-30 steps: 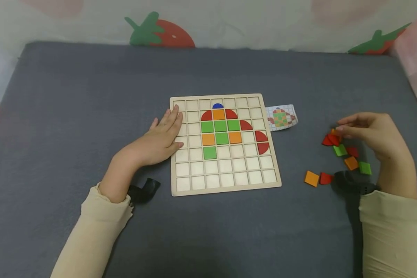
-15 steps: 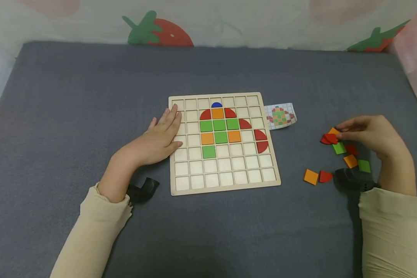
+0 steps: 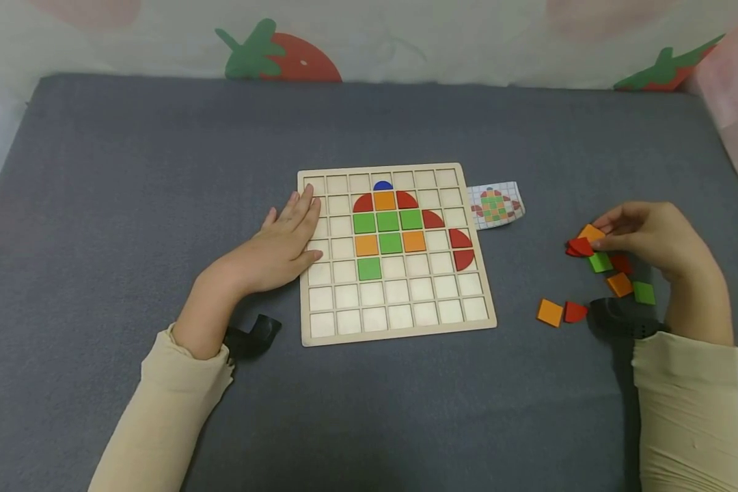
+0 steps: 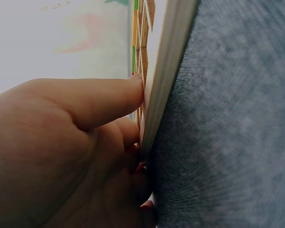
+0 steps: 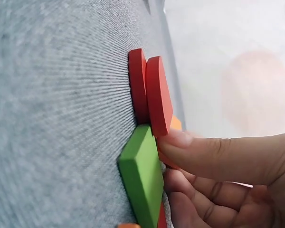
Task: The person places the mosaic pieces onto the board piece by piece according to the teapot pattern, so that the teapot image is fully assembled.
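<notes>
My left hand lies with its fingers spread over the left edge of a wooden grid board. In the left wrist view, the thumb presses on the board's edge. Green, orange and red tiles plus a blue half-round piece sit in the board's cells. At the right, my right hand pinches an orange square tile within a loose pile. A red rounded piece overlaps that tile, beside my thumb. Just below lies a green square tile.
A printed pattern card sticks out at the board's right edge. Several loose tiles lie near the right wrist, including an orange square and a red piece. Strawberry-printed cloth hangs behind the grey table.
My right fingers have shifted slightly at the pile; the orange tile now shows more, and the red pieces on it have slid a little left. The left hand has stayed on the board.
</notes>
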Demonstrator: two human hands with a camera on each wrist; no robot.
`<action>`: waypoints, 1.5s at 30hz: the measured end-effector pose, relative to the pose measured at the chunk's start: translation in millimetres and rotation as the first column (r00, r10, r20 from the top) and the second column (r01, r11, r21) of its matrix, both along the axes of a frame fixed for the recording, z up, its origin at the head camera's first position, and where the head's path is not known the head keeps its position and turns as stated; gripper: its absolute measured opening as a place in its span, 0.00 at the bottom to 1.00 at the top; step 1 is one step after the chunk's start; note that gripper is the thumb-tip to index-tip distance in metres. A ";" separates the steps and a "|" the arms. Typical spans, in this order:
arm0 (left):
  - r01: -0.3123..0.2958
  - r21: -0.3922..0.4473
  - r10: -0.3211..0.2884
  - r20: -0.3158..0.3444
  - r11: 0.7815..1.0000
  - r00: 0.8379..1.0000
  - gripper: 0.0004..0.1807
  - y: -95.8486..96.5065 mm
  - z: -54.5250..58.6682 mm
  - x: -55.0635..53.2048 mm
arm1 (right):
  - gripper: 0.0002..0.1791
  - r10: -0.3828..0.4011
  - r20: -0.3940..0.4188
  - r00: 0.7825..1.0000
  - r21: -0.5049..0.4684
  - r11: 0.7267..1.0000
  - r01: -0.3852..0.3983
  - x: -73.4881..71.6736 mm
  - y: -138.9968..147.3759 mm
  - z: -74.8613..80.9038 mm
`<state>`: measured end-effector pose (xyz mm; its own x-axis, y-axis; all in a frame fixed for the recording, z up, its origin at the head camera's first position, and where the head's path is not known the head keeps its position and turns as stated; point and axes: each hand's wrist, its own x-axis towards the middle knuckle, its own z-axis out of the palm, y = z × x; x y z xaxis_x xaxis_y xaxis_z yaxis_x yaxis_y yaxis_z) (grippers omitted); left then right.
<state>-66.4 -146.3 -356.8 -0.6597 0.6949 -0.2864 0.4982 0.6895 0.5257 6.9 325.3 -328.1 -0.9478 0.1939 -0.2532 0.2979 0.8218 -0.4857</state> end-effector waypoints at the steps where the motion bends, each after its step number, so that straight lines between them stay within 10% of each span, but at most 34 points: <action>1: -0.002 -0.002 0.002 0.000 1.000 1.000 0.37 -0.5 0.0 0.2 | 0.17 -0.004 -0.007 1.000 0.003 1.000 0.004 -0.9 -0.4 -0.3; 12: 0.000 0.005 0.000 0.009 1.000 1.000 0.37 -1.5 0.5 -0.6 | 0.21 -0.081 -0.096 0.992 -0.103 0.992 0.071 -4.7 46.7 -31.8; 28: 0.003 -0.008 -0.003 0.013 1.000 1.000 0.37 -0.4 1.9 0.0 | 0.16 0.014 -0.162 0.987 -0.138 0.990 -0.036 -0.9 -47.3 31.8; 45: -0.003 -0.004 0.003 0.005 1.000 1.000 0.38 -0.5 0.1 -0.2 | 0.10 0.182 -0.119 0.976 -0.186 0.962 -0.202 -18.9 -117.8 34.1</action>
<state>-66.6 -146.8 -356.7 -0.6602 0.6917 -0.2927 0.4934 0.6932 0.5254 -12.0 207.5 -294.0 -0.9848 -0.0378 -0.1698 0.0856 0.7445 -0.6622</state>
